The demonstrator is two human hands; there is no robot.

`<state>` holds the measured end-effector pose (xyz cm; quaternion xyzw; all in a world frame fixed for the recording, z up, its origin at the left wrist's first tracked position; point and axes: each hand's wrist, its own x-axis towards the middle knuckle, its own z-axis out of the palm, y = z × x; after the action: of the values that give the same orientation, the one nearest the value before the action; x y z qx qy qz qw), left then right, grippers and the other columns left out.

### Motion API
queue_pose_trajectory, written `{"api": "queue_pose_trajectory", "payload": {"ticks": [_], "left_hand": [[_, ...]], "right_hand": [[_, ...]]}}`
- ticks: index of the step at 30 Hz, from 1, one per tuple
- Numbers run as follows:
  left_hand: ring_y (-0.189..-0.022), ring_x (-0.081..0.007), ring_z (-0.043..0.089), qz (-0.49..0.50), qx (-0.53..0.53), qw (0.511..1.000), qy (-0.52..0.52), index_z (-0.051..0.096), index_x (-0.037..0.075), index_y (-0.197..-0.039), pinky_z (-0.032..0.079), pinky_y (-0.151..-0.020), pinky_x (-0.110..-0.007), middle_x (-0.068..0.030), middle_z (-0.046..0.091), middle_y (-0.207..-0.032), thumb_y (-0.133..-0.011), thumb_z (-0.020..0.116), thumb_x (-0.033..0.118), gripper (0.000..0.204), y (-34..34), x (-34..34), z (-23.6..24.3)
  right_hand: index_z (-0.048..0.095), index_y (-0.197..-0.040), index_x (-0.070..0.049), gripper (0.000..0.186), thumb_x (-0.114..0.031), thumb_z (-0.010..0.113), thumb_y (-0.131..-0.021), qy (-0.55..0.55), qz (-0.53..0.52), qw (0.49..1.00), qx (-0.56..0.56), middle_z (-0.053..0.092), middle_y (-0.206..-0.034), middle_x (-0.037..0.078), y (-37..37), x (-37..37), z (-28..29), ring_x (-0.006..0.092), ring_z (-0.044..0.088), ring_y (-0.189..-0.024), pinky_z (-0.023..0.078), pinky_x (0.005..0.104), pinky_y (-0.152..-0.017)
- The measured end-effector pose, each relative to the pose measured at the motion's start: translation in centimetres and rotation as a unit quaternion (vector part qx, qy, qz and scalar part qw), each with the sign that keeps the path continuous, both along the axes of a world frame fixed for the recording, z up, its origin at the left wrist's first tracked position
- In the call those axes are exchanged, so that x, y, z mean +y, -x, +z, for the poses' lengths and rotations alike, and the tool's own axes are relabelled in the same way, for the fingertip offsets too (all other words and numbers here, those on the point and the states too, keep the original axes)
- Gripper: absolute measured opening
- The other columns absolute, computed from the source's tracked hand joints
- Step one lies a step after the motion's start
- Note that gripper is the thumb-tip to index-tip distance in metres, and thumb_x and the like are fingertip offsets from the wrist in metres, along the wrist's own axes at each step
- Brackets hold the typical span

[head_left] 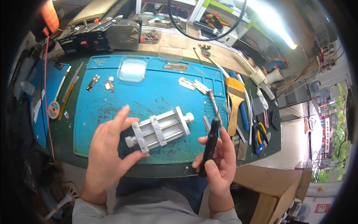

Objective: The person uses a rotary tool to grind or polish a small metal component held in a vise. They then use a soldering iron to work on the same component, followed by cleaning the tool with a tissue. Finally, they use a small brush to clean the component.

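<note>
A silver metal clamping jig [159,131] with knurled knobs at both ends sits slightly askew over the blue work mat [100,97]. My left hand [108,149] grips its left end, thumb at the lower corner and a finger at the upper corner, index finger raised. To the right of the jig, my right hand [218,164] holds a slim black-handled tool [209,149] upright, its thin metal tip pointing away from me. Behind that tip lies a pen-like tool [212,98] with an orange band.
A wide brush [234,104], pliers [261,132] and other hand tools crowd the right. A clear plastic tray [132,69] and small parts [93,82] lie on the mat's far part. A black instrument box [82,43] stands at the back left, a wooden cabinet [261,179] below right.
</note>
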<state>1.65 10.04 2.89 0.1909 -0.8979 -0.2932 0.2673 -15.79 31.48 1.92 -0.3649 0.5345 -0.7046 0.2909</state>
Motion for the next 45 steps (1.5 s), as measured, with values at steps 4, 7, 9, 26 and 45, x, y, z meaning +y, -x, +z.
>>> {"api": "queue_pose_trajectory", "payload": {"ticks": [4, 7, 9, 26, 45], "left_hand": [[-0.110, -0.0297, 0.063, 0.007, 0.004, 1.000, 0.001, 0.042, 0.000, -0.153, 0.046, -0.097, -0.042, -0.0108, 0.070, -0.123, -0.062, 0.093, 0.012, 0.105, 0.2, 0.3, -0.3], [-0.111, -0.0292, 0.062, 0.008, 0.006, 1.000, 0.002, 0.042, 0.001, -0.153, 0.046, -0.097, -0.041, -0.0099, 0.069, -0.123, -0.062, 0.093, 0.011, 0.106, 0.2, 0.4, -0.4], [-0.111, -0.0292, 0.062, 0.011, 0.005, 1.000, 0.002, 0.042, 0.001, -0.154, 0.046, -0.097, -0.041, -0.0095, 0.069, -0.123, -0.062, 0.093, 0.011, 0.106, 0.2, 0.4, -0.4], [-0.112, -0.0295, 0.062, 0.021, 0.002, 1.000, 0.004, 0.041, 0.003, -0.155, 0.047, -0.098, -0.042, -0.0087, 0.069, -0.124, -0.061, 0.093, 0.010, 0.107, 0.2, 0.5, -0.5], [-0.112, -0.0293, 0.062, 0.022, 0.002, 1.000, 0.011, 0.041, 0.003, -0.155, 0.047, -0.098, -0.042, -0.0090, 0.069, -0.124, -0.062, 0.093, 0.012, 0.108, 0.0, 0.5, -0.6]], "right_hand": [[0.022, -0.163, 0.000, 0.072, -0.001, 0.054, -0.099, 0.000, -0.002, 0.998, -0.063, 0.053, -0.143, 0.024, 0.5, 0.0, 0.5, 0.0194, 0.068, -0.091, 0.056, 0.0309, -0.077], [0.024, -0.162, 0.001, 0.071, -0.002, 0.055, -0.098, -0.004, 0.014, 0.997, -0.070, 0.055, -0.141, 0.024, 0.6, 0.3, 0.6, 0.0201, 0.069, -0.091, 0.056, 0.0311, -0.077], [0.026, -0.162, 0.001, 0.071, -0.002, 0.056, -0.098, -0.004, 0.005, 0.998, -0.060, 0.056, -0.139, 0.024, 0.5, 0.1, 0.8, 0.0203, 0.069, -0.091, 0.057, 0.0324, -0.079], [0.027, -0.162, 0.000, 0.071, -0.001, 0.059, -0.099, -0.011, -0.002, 0.999, -0.045, 0.055, -0.142, 0.024, 0.4, -0.1, 0.8, 0.0192, 0.069, -0.093, 0.058, 0.0323, -0.083], [0.027, -0.162, -0.001, 0.077, -0.010, 0.068, -0.096, -0.041, -0.039, 0.998, -0.033, 0.058, -0.138, 0.025, -0.2, -0.7, 0.8, 0.0241, 0.073, -0.090, 0.062, 0.0331, -0.074]]}}
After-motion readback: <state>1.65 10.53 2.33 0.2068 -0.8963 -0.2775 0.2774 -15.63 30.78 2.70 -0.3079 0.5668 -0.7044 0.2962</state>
